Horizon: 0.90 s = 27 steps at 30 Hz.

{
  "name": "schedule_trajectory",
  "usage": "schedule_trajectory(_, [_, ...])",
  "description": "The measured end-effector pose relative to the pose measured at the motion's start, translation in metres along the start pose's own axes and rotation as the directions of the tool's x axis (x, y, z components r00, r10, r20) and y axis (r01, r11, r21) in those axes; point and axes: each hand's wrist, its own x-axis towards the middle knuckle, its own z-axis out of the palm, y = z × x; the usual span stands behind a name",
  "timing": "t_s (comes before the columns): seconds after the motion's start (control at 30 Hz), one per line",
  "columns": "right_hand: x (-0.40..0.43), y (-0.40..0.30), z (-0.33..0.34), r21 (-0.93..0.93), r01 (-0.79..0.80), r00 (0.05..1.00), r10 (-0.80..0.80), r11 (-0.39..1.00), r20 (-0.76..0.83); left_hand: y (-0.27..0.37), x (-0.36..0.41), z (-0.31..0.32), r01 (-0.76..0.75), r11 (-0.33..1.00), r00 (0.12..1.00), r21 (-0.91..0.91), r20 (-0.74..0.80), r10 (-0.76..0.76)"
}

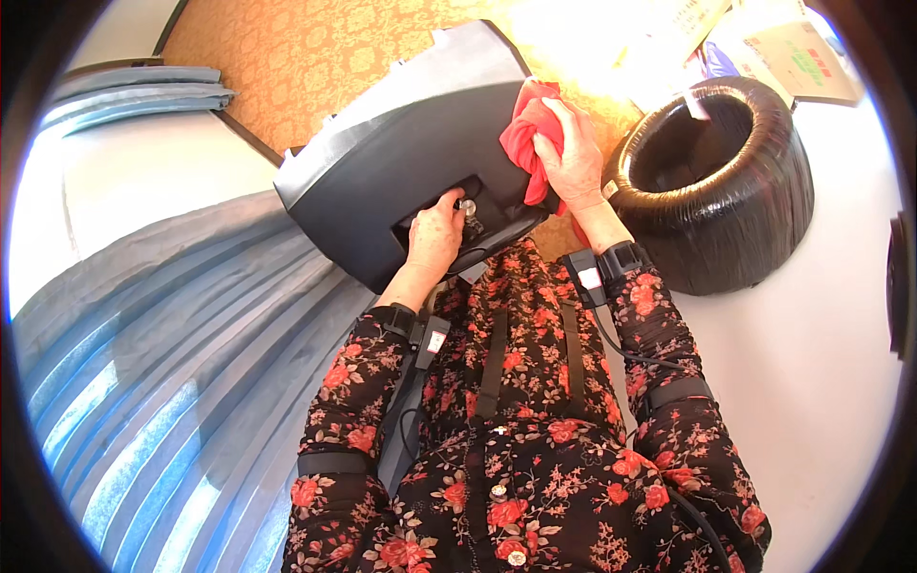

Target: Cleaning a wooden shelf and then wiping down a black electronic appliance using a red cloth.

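Observation:
A large dark plastic panel [401,157], perhaps a vehicle's interior trim part, is tilted in front of me above the floor. My left hand [438,228] reaches into its recessed opening, fingers hooked at the edge beside a small round metallic piece [468,208]. A crumpled red cloth [531,129] is in my right hand [573,159], pressed against the panel's right end. The tips of my left fingers are partly hidden in the recess.
At the right stands a ring-shaped bundle [723,229] wrapped in black plastic film. Cardboard boxes [802,64] lie behind it. Pleated grey-blue fabric [215,308] hangs along the left. The floor beyond the panel has an orange pattern [301,50].

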Motion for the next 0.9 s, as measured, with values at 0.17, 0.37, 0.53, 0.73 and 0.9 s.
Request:
schedule_trajectory(0.17, [0.0,0.001,0.001,0.016,0.01,1.0,-0.01,1.0,-0.02,0.001,-0.006,-0.012,-0.042,0.998,0.999,0.052,0.004,0.042])
schedule_trajectory(0.37, [0.001,0.005,0.0,0.022,-0.001,1.0,0.002,1.0,-0.019,-0.001,-0.019,-0.019,-0.052,0.998,0.999,-0.019,0.009,0.052])
schedule_trajectory(0.53, [0.001,0.003,0.003,0.01,-0.002,1.0,0.002,1.0,-0.026,0.004,-0.011,-0.011,-0.091,0.996,0.996,0.009,0.022,0.09])
schedule_trajectory(0.73, [0.0,0.002,0.002,0.011,-0.015,1.0,0.015,1.0,-0.011,0.006,0.005,-0.001,-0.188,0.933,0.982,0.308,0.092,0.167])
schedule_trajectory(0.9, [0.0,0.005,0.0,0.019,-0.035,0.999,0.036,0.999,-0.008,-0.001,0.003,0.001,-0.114,0.993,0.993,0.017,0.024,0.114])
